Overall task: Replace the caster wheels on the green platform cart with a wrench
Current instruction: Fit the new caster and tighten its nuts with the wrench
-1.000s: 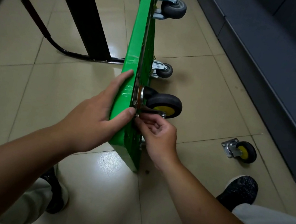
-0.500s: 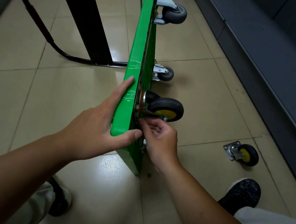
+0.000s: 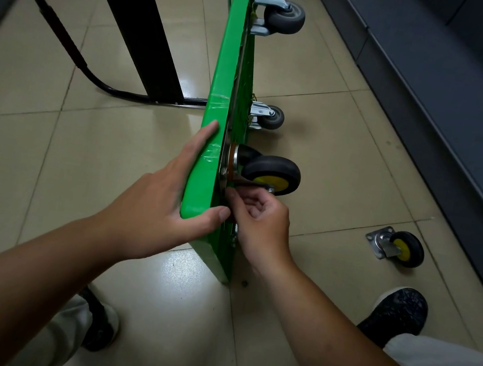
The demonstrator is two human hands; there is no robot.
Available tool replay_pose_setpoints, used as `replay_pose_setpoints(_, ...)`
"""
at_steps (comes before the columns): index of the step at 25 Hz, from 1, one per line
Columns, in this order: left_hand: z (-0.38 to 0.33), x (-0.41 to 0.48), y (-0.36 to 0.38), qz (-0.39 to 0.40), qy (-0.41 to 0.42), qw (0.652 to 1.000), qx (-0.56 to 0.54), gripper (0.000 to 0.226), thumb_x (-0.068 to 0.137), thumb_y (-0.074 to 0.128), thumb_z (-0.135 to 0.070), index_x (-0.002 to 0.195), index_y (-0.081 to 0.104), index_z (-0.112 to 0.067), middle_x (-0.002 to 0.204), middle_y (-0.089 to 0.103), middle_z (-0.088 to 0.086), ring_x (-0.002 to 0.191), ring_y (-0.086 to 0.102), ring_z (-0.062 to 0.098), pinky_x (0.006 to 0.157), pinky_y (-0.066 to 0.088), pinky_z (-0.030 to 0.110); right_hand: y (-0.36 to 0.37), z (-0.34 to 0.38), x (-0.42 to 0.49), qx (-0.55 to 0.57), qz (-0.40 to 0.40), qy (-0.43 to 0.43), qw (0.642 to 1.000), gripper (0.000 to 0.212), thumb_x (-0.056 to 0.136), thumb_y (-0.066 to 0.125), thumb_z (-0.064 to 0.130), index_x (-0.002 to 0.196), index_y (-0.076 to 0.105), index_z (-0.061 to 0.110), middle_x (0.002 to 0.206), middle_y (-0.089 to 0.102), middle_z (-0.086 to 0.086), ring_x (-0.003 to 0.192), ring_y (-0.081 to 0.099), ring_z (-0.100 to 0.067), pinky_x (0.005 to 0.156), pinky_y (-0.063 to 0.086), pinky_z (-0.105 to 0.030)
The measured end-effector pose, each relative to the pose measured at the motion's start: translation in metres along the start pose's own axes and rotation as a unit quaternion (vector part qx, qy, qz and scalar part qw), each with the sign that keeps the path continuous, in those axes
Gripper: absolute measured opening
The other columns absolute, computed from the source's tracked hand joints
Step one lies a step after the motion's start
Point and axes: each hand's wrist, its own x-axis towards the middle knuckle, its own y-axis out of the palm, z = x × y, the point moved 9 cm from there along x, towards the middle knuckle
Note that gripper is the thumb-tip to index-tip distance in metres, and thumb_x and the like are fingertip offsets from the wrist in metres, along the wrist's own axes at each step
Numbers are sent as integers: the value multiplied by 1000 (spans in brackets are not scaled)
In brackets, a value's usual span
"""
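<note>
The green platform cart [image 3: 226, 64] stands on its long edge on the tiled floor, underside facing right. My left hand [image 3: 165, 199] grips its upper edge, thumb hooked over the near corner. A black caster with a yellow hub [image 3: 271, 174] sits against the underside on its metal plate. Just below that plate, my right hand [image 3: 259, 220] pinches something small with its fingertips; what it holds is hidden. Two grey casters, one far [image 3: 284, 16] and one lower [image 3: 270, 117], are fixed to the cart. No wrench is visible.
A loose yellow-hub caster [image 3: 396, 248] lies on the floor at the right, near my right shoe [image 3: 396, 309]. The cart's black folding handle [image 3: 67, 40] rests on the floor at the left. A dark wall base [image 3: 453, 98] runs along the right.
My left hand slid a little lower on the cart edge, thumb now over the corner. My right hand stayed at the caster plate, fingers working.
</note>
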Motion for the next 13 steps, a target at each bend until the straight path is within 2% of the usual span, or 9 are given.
replay_pose_setpoints(3, -2, 0, 0, -1, 6, 1000, -6, 100, 72, 53, -75, 151, -7, -60, 126, 46, -33, 81, 65, 1, 69, 56, 30, 0, 5, -4, 29, -1, -16, 999, 9, 91, 73, 10, 95, 72, 18, 90, 77, 2, 88, 75, -14, 79, 59, -25)
replay_pose_setpoints(5, -2, 0, -1, -1, 5, 1000, -4, 99, 72, 53, -75, 151, -7, -61, 127, 45, -34, 82, 66, 2, 71, 57, 32, -1, 7, -6, 24, 22, -25, 999, 13, 90, 73, 9, 97, 73, 19, 91, 78, 3, 90, 75, -14, 80, 58, -23)
replay_pose_setpoints(8, -3, 0, -1, 0, 5, 1000, -3, 100, 71, 53, -76, 150, -7, -62, 127, 45, -36, 82, 66, 4, 73, 58, 35, -2, 2, -5, 46, 37, 6, 998, 16, 88, 74, 5, 96, 73, 18, 91, 78, 0, 89, 75, -16, 82, 59, -25)
replay_pose_setpoints(11, -3, 0, -1, 0, 6, 1000, -4, 100, 72, 53, -76, 150, -7, -62, 126, 46, -34, 81, 67, 5, 73, 58, 37, -3, -4, -1, 40, 27, 38, 998, 8, 87, 76, 10, 90, 73, 17, 84, 78, 1, 83, 75, -13, 77, 58, -24)
replay_pose_setpoints(13, -2, 1, 0, 2, 7, 1000, -5, 100, 72, 53, -75, 150, -7, -62, 126, 46, -33, 80, 67, 6, 71, 59, 37, -2, -5, 0, 31, 24, 37, 999, 6, 88, 76, 13, 91, 73, 17, 86, 78, 0, 85, 75, -14, 79, 58, -26)
